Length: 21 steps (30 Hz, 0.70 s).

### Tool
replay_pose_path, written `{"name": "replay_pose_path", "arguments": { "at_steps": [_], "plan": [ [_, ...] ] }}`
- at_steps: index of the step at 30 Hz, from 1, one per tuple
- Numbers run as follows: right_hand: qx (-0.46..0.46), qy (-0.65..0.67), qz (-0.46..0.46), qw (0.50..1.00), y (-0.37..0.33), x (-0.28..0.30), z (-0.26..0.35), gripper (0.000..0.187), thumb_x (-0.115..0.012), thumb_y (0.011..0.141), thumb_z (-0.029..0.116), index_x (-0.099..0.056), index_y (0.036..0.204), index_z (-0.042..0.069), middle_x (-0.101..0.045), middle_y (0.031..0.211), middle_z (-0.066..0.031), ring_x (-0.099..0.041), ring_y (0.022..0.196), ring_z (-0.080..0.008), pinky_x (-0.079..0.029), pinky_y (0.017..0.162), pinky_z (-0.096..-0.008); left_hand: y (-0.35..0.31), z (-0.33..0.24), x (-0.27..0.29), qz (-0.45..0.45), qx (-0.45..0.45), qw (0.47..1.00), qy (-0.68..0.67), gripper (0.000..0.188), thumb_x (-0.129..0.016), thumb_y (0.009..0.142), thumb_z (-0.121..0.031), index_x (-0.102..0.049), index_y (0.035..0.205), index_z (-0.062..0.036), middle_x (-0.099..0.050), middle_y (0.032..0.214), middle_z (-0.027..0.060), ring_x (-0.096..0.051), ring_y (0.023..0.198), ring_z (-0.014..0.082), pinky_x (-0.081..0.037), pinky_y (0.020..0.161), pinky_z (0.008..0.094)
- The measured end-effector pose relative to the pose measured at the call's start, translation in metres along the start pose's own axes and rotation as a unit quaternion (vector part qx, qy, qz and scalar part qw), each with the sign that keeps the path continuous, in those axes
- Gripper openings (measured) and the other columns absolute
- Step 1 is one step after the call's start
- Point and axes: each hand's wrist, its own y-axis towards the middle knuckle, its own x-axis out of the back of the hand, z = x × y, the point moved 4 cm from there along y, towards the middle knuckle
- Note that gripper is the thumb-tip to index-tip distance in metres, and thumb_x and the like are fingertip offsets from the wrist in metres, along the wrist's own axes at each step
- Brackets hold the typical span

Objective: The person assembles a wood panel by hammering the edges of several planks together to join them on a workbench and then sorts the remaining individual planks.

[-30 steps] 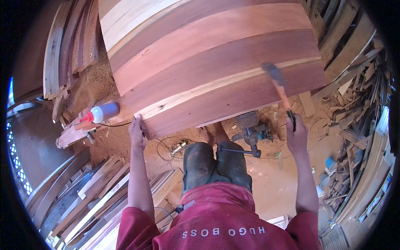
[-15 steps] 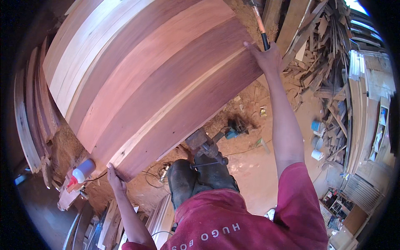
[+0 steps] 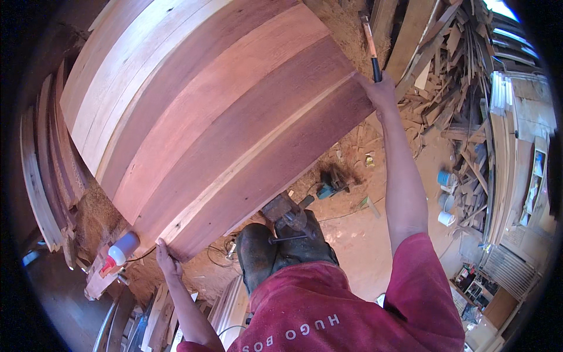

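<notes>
Brought across from mid-air a second ago, the right hand (image 3: 381, 92) is now set against the right end of the striped wooden panel (image 3: 234, 146), and the whole view is swung round with it. Closed round the dark grip of a hammer-like tool (image 3: 370, 44), that hand is raised past the panel's corner, but the tool's head is hard to make out against the sawdust. Over at the near left corner, the panel's edge is touched by the left hand (image 3: 168, 260); its lower fingers are hidden, so whether the wood is gripped or merely steadied cannot be told. Now the panel itself: slanted across the upper middle, its far side is cut off by the top of the picture, and the vise (image 3: 285, 211) is partly covered by its near edge. Tight quarters at the left, where a red-capped bottle (image 3: 123, 247) is lodged just beside the corner on a wooden beam (image 3: 99, 283). More room is left on the right, where a broad stretch of dusty floor (image 3: 358, 240) is crossed by the right forearm and bordered by buckets (image 3: 446, 199) and heaped offcuts (image 3: 440, 97).
</notes>
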Motion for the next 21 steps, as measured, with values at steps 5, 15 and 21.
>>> {"name": "replay_pose_path", "arguments": {
  "at_steps": [5,15,21],
  "plan": [
    [0.031,-0.019,-0.079,0.996,0.006,-0.006,0.001,0.058,-0.089,0.067,0.048,-0.051,0.079,0.007,-0.05,0.071,0.0007,-0.047,0.062,-0.0102,-0.04,0.053,-0.0266,0.0,0.0,0.002,-0.021,-0.009,1.0,-0.006,0.049,-0.059,0.099,-0.038,-0.054,0.131,-0.002,-0.059,0.127,0.0087,-0.055,0.115,0.0181,-0.043,0.101,0.035],
    [-0.04,0.095,0.041,0.994,-0.002,-0.001,0.006,0.053,-0.089,0.07,0.042,-0.05,0.084,0.008,-0.052,0.069,0.0018,-0.048,0.055,-0.0089,-0.037,0.045,-0.0268,-0.004,0.0,0.007,-0.008,0.014,1.0,0.001,0.047,-0.057,0.1,-0.037,-0.052,0.131,-0.0018,-0.058,0.128,0.0079,-0.054,0.117,0.0177,-0.042,0.102,0.0351],
    [-0.036,0.14,0.05,0.988,0.003,-0.011,-0.005,0.048,-0.086,0.073,0.041,-0.049,0.078,0.011,-0.049,0.062,0.0041,-0.04,0.044,-0.0077,-0.03,0.038,-0.0265,0.005,0.001,0.022,0.0,0.034,0.999,-0.011,0.043,-0.057,0.1,-0.035,-0.054,0.129,-0.0031,-0.058,0.126,0.0056,-0.054,0.116,0.0163,-0.042,0.101,0.0343]
  ]
}}
